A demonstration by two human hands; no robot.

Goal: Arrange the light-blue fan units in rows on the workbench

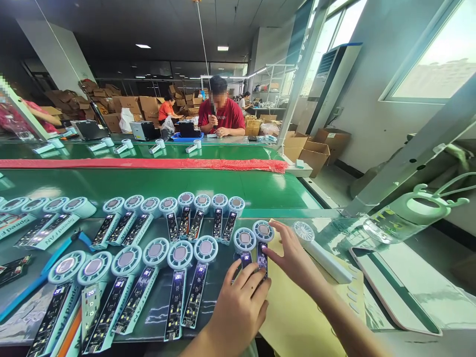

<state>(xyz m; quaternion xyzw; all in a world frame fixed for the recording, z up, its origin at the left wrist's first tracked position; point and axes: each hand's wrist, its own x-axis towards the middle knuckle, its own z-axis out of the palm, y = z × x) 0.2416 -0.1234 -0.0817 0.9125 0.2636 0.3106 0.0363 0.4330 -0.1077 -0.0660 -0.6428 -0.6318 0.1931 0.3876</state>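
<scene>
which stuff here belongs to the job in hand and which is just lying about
Seems part of the job:
two fans at the left hand and right hand
similar fans lined up to the left

Seems just lying about:
mint-topped bottle
flat phone or tablet

The left hand [240,303], right hand [294,255] and forearms [332,300] look bare, where visible.

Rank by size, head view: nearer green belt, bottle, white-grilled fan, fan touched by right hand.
1. Nearer green belt
2. Bottle
3. White-grilled fan, fan touched by right hand: unranked; latter partly covered
</scene>
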